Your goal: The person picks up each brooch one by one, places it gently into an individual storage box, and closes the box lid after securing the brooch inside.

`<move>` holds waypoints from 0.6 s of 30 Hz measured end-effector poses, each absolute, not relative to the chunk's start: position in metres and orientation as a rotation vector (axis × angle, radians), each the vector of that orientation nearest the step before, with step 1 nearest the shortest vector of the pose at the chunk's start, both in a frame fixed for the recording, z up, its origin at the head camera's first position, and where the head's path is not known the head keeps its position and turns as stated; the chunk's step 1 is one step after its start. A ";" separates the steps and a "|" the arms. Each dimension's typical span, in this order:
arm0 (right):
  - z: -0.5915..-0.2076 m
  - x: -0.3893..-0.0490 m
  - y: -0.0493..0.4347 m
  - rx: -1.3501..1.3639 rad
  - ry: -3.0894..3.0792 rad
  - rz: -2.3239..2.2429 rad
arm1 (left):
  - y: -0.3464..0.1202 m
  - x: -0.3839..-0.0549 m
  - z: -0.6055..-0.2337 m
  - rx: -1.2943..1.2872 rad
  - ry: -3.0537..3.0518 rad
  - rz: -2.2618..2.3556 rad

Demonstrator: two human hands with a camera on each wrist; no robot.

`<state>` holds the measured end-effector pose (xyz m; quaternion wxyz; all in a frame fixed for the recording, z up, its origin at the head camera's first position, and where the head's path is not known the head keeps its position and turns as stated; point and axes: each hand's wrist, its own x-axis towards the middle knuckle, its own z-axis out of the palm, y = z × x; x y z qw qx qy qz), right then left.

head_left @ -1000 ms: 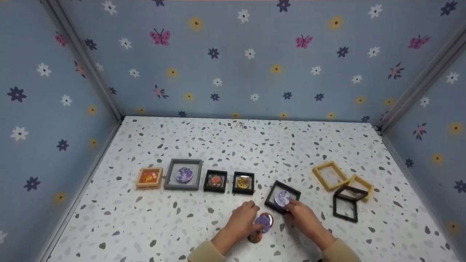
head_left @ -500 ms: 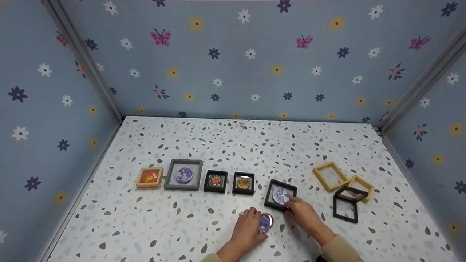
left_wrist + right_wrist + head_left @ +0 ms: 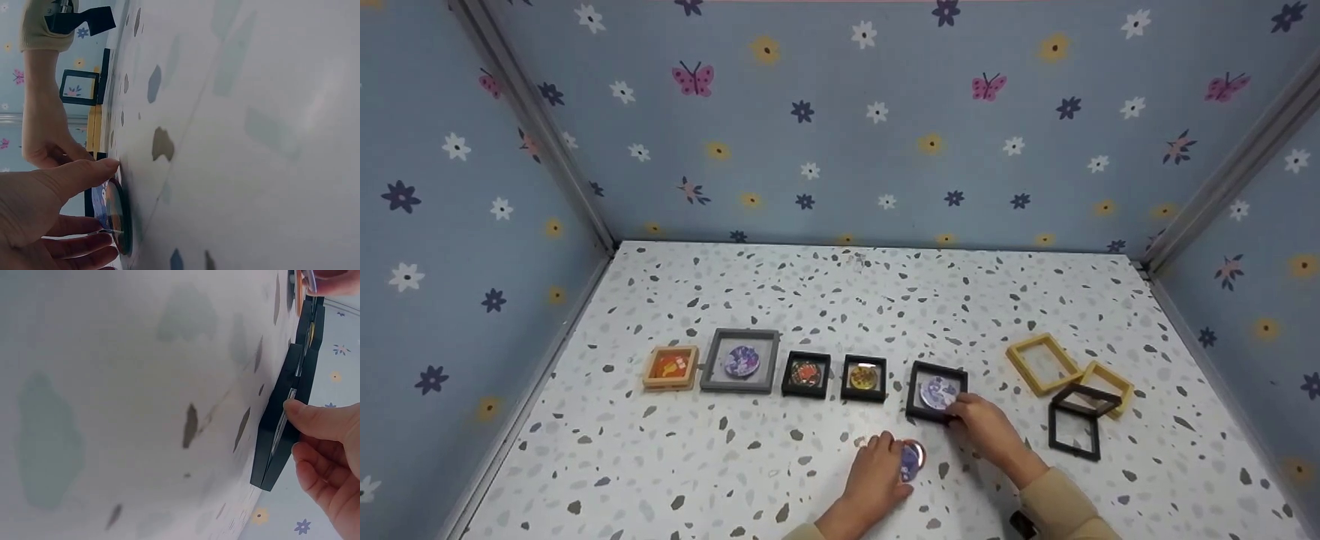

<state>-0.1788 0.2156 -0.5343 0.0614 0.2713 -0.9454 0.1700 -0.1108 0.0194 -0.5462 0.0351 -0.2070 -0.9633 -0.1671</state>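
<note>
Black square plastic frame (image 3: 925, 415): probably handling light, stiff, clear film (image 3: 928, 373) fragile. Right fingers (image 3: 312, 417) pinching near-right rim (image 3: 266, 439), best hold; left fingers (image 3: 84, 243) cupping glossy purple disc (image 3: 912, 463).

From the right hand (image 3: 988, 433), a lane reaches back at 12 o'clock, between the held frame (image 3: 941, 367), at 11, and 2 yellow frames (image 3: 1024, 373), at 2; a lid-up frame (image 3: 1076, 453) blocks 3. From the left hand (image 3: 872, 474), 4 frames (image 3: 806, 393) bar 10 to 12, discs (image 3: 911, 460) obstruct 2, and 9 is passable.

Beige sleeves (image 3: 1057, 499), angular black wrist device (image 3: 101, 19)
</note>
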 end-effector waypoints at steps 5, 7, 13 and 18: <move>-0.535 -0.185 0.216 0.813 -2.852 0.516 | 0.021 -0.110 -0.546 -0.628 -2.914 -0.523; -0.535 -0.187 0.215 0.815 -2.852 0.515 | 0.021 -0.111 -0.546 -0.622 -2.944 -0.542; -0.535 -0.195 0.214 0.819 -2.874 0.493 | 0.024 -0.112 -0.547 -0.614 -2.966 -0.585; -0.533 -0.201 0.211 0.791 -2.919 0.477 | 0.025 -0.112 -0.550 -0.606 -2.871 -0.605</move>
